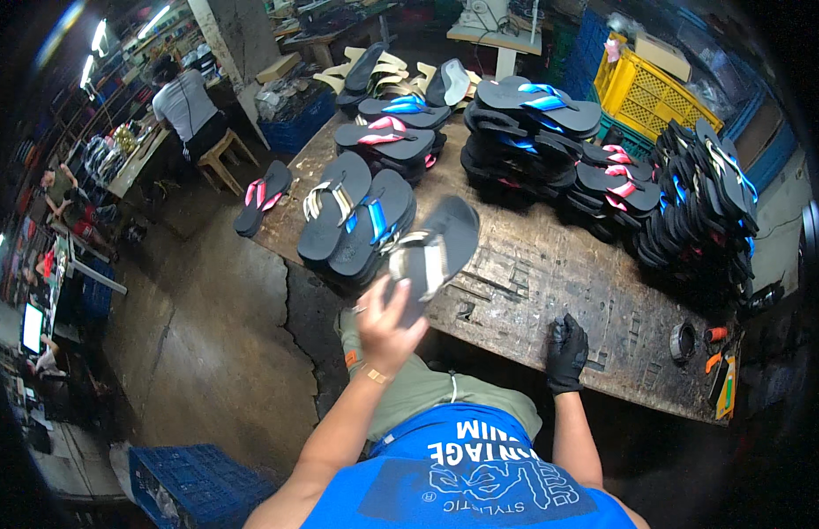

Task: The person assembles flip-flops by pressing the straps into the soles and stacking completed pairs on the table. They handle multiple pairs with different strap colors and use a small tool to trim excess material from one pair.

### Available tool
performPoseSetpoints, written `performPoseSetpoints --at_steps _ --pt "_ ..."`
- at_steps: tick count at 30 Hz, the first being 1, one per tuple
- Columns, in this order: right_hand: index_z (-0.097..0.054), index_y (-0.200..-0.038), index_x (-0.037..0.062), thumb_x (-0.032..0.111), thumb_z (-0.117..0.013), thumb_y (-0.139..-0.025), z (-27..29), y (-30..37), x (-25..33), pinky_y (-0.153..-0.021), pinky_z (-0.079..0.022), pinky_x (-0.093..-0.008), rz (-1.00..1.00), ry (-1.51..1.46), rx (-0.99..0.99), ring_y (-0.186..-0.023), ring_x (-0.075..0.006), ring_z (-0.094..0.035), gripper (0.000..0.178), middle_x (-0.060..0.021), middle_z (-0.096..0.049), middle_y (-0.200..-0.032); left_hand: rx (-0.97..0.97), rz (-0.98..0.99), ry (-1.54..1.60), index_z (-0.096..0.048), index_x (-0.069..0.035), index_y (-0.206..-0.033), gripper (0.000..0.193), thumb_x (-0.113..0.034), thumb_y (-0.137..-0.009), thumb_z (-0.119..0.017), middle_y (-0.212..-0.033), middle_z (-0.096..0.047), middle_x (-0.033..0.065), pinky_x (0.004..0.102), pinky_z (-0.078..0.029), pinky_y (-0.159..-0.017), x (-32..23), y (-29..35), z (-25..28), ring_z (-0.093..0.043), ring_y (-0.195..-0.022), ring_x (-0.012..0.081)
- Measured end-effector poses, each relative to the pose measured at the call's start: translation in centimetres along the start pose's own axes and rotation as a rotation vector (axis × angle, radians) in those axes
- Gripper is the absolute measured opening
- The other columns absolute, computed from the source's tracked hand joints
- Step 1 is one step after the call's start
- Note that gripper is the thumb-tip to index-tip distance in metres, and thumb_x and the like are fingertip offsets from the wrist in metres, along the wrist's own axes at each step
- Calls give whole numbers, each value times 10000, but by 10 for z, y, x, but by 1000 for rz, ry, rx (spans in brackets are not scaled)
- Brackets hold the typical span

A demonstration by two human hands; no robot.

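Observation:
My bare left hand grips a black flip-flop with pale gold and white straps by one end, holding it tilted over the near table edge. Close by on the table lie a black flip-flop with cream straps and others with blue straps. My right hand, in a black glove, is at the table's front edge. Its fingers are curled, and no object shows in them.
Piles of blue-strapped and pink-strapped flip-flops cover the back of the worn wooden table. Tape rolls and an orange-handled cutter lie at right. A yellow crate stands behind. Another person sits far left.

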State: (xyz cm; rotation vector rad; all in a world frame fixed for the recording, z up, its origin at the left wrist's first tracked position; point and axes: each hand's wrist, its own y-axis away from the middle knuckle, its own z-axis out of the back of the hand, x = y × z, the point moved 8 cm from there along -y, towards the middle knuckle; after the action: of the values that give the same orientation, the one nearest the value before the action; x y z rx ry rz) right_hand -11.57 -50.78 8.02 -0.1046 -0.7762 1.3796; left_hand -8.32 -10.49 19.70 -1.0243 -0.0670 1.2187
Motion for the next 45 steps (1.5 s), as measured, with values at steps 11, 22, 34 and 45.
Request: performPoseSetpoints --at_steps 11,22,34,45 --pt "-588 -1386 -6 240 -587 -1079 14 6 -4 -960 -520 -450 -127 -199 -180 -1079 -340 -666 393 -194 -687 -1225 364 17 -183 -574 -101 -1484 828 -523 -797 -764 -1578 -413 323 606 -299 -1206 -37 -6 -124 -307 -1529 478" --pt "-600 -1362 -19 153 -656 -1027 -77 -14 178 -1083 -480 -436 221 -655 463 -1218 -351 -639 381 -202 -665 -1279 517 327 -65 -535 -99 -1430 532 -266 -944 -674 -871 -732 281 583 -573 -750 38 3 -164 -728 -836 475" --pt "-708 -1211 10 218 -679 -1021 -51 -12 117 -937 -551 -457 15 -409 359 -1005 -430 -701 283 -200 -736 -1111 239 57 -102 -790 -111 -1125 485 -395 -731 -798 -1167 -678 125 476 -496 -986 46 -15 -149 -651 -1116 317" --pt "-710 -1014 58 342 -637 -1002 -101 -33 168 -815 -545 -554 64 -183 731 -943 -474 -698 294 -248 -726 -987 181 -14 -21 -817 -115 -1020 298 -322 -825 -727 -1113 -704 90 537 -377 -1094 52 -8 -151 -645 -1118 281"
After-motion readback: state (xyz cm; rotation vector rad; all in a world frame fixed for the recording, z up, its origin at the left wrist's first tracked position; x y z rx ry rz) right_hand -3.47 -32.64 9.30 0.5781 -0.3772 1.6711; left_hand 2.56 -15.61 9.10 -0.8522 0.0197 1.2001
